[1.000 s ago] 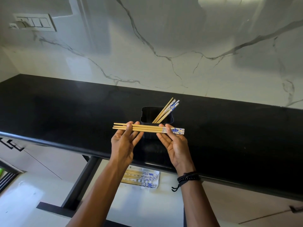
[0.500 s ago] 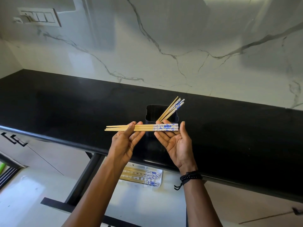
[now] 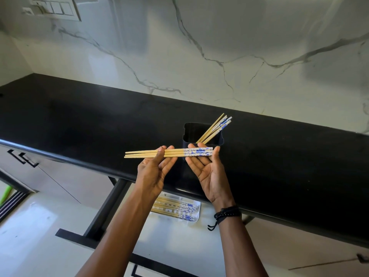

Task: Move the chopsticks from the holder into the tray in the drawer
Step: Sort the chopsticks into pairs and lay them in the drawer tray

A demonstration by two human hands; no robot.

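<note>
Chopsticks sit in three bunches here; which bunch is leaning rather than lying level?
The holder bunch, propped in the black holder; the held bunch and tray bunch lie level.

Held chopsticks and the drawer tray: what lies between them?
In the head view, the black counter's front edge crosses between the held chopsticks and the tray; the left hand and its forearm also span that stretch.

Dim, soft daylight; sheen on wall (edges bowed).

Tray partly hidden by left forearm and counter edge. Holder front hidden by right hand. Switch plate cropped.
</note>
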